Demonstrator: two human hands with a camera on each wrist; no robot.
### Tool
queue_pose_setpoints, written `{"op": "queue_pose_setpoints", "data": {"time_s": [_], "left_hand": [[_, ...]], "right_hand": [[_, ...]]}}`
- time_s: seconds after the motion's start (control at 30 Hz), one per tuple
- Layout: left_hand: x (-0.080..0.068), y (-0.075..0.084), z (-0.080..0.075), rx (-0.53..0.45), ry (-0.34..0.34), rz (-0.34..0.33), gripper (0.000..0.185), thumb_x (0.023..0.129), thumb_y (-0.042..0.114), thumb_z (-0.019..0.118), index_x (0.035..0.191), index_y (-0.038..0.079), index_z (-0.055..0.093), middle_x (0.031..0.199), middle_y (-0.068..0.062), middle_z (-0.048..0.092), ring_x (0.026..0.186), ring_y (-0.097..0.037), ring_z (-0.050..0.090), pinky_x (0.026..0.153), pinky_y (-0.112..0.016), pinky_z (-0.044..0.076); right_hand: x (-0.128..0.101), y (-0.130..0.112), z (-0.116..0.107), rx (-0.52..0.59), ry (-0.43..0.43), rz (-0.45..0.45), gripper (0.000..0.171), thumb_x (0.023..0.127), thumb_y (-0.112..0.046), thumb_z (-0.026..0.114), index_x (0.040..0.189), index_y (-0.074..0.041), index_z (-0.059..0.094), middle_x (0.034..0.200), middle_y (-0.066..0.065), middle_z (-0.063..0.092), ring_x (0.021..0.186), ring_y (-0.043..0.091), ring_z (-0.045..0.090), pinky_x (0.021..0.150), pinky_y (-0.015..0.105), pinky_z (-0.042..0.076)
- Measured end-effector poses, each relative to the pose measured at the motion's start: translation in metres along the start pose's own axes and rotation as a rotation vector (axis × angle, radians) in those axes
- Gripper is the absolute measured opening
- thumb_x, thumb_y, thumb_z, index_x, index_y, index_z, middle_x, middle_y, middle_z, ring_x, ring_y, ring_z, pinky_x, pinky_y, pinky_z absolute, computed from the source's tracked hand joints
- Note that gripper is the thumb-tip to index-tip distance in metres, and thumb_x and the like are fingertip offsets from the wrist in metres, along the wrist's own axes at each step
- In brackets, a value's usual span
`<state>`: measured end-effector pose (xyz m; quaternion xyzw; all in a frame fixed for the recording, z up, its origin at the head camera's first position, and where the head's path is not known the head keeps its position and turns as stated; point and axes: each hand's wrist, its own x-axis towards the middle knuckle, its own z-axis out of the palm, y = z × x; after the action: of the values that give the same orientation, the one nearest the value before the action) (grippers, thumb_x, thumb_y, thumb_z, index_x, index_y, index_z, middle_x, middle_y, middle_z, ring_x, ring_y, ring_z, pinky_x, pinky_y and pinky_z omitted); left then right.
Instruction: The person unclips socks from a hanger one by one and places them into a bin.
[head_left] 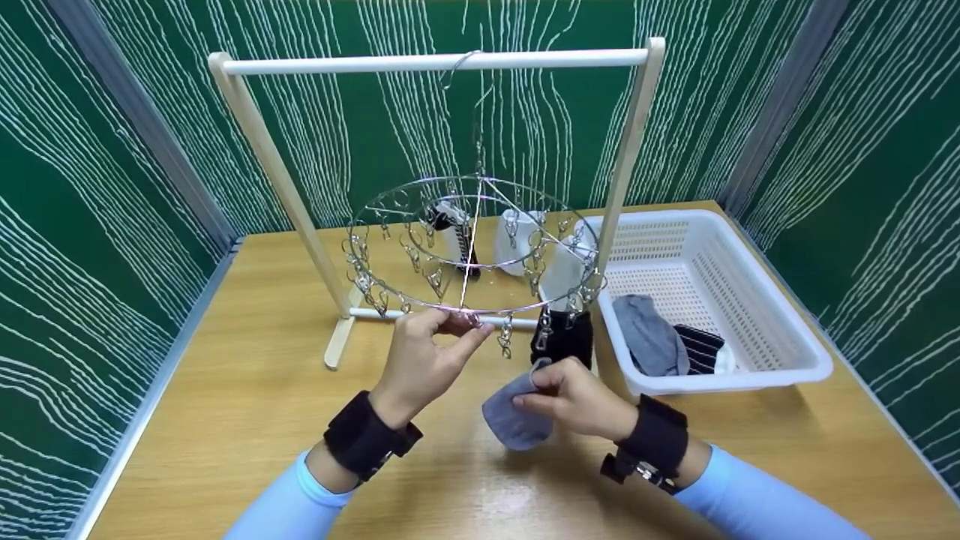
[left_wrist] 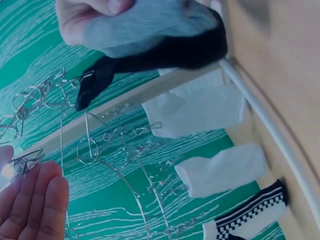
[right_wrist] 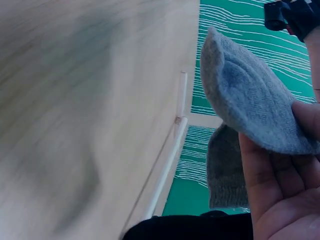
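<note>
From the head camera I saw a wooden table (head_left: 225, 420) walled in by green panels with white wavy lines. On it stood a small wooden drying rack (head_left: 279, 180), and from its top bar hung a round wire sock hanger (head_left: 472, 247) ringed with metal clips.

My left hand (head_left: 424, 352) was raised to the near edge of the ring, thumb and fingertips pinching 1 clip (head_left: 474, 320). In the left wrist view that clip (left_wrist: 22, 162) sat against my fingers (left_wrist: 37, 205), gripped rather than merely touched.

My right hand (head_left: 577, 397) was lower and to the right, just above the table, its fingers curled around a grey sock (head_left: 516, 416). The right wrist view showed the sock (right_wrist: 247, 107) folded over my fingertips, bunched and drooping.

I judged the grey sock to be light, soft and limp, not fragile and not slippery. It looked best held by the cuff edge, pinched flat so a thin layer could go between the clip's jaws.

A black sock (head_left: 562, 337) hung from the ring just beside my right hand. At least 2 white socks (head_left: 517, 240) and a checkered one (left_wrist: 255, 210) hung farther back. To the right sat a white plastic basket (head_left: 780, 360) holding another grey sock (head_left: 651, 334) and a dark striped one (head_left: 699, 349).
</note>
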<state>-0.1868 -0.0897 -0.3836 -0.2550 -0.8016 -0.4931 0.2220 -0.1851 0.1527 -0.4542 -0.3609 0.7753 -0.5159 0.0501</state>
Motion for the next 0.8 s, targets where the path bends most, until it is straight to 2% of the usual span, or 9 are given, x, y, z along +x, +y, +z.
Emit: {"op": "queue_pose_setpoints", "data": {"time_s": [0.1, 0.2, 0.33, 0.4, 0.47, 0.7, 0.8], "left_hand": [[0.0, 0.0, 0.0, -0.002, 0.002, -0.023, 0.012, 0.092, 0.012, 0.087, 0.094, 0.001, 0.081, 0.086, -0.008, 0.082, 0.077, -0.021, 0.077, 0.076, -0.03, 0.063], [0.0, 0.0, 0.0, -0.01, 0.006, -0.032, 0.013, 0.092, 0.013, 0.088, 0.095, 0.002, 0.082, 0.087, -0.008, 0.082, 0.078, -0.022, 0.078, 0.076, -0.032, 0.064], [-0.001, 0.0, 0.0, -0.018, 0.01, -0.026, 0.013, 0.091, 0.013, 0.089, 0.095, 0.002, 0.082, 0.087, -0.009, 0.082, 0.079, -0.022, 0.078, 0.077, -0.039, 0.066], [-0.001, 0.0, -0.001, -0.016, 0.013, -0.021, 0.014, 0.091, 0.013, 0.089, 0.094, 0.002, 0.082, 0.087, -0.008, 0.082, 0.078, -0.022, 0.077, 0.077, -0.038, 0.066], [0.0, -0.001, -0.001, -0.012, 0.015, -0.019, 0.014, 0.091, 0.013, 0.089, 0.094, 0.002, 0.082, 0.087, -0.008, 0.082, 0.078, -0.022, 0.077, 0.076, -0.035, 0.065], [0.001, 0.0, -0.002, -0.023, 0.016, -0.042, 0.015, 0.09, 0.01, 0.089, 0.095, -0.002, 0.081, 0.088, -0.011, 0.082, 0.078, -0.024, 0.077, 0.077, -0.037, 0.066], [0.0, -0.002, -0.003, -0.033, 0.015, -0.045, 0.013, 0.09, 0.01, 0.089, 0.095, 0.0, 0.082, 0.088, -0.01, 0.082, 0.079, -0.023, 0.077, 0.078, -0.035, 0.066]], "right_hand": [[-0.001, -0.006, -0.004, -0.009, 0.009, -0.019, 0.005, 0.095, 0.003, 0.077, 0.094, 0.006, 0.081, 0.089, 0.02, 0.082, 0.076, 0.004, 0.073, 0.068, 0.022, 0.064], [-0.003, -0.01, -0.008, -0.037, 0.03, -0.014, 0.008, 0.095, 0.001, 0.078, 0.087, 0.003, 0.08, 0.08, 0.017, 0.079, 0.068, -0.004, 0.062, 0.059, 0.018, 0.058], [-0.006, -0.014, -0.014, -0.05, 0.057, -0.038, 0.014, 0.093, 0.002, 0.079, 0.079, 0.001, 0.077, 0.072, 0.015, 0.075, 0.061, -0.006, 0.054, 0.051, 0.016, 0.05], [-0.008, -0.016, -0.017, -0.044, 0.069, -0.069, 0.024, 0.093, 0.004, 0.079, 0.071, 0.0, 0.07, 0.063, 0.014, 0.068, 0.058, -0.007, 0.048, 0.048, 0.015, 0.045], [-0.01, -0.018, -0.021, -0.039, 0.084, -0.105, 0.027, 0.092, 0.006, 0.078, 0.068, 0.0, 0.067, 0.063, 0.013, 0.067, 0.059, -0.007, 0.048, 0.047, 0.015, 0.044], [-0.014, -0.032, -0.045, -0.059, 0.106, -0.137, 0.021, 0.091, 0.009, 0.077, 0.074, 0.001, 0.07, 0.071, 0.016, 0.073, 0.065, 0.0, 0.064, 0.053, 0.018, 0.056], [-0.015, -0.037, -0.056, -0.091, 0.134, -0.143, 0.025, 0.09, 0.01, 0.078, 0.071, -0.001, 0.067, 0.066, 0.014, 0.068, 0.062, -0.001, 0.061, 0.049, 0.017, 0.052]]}}
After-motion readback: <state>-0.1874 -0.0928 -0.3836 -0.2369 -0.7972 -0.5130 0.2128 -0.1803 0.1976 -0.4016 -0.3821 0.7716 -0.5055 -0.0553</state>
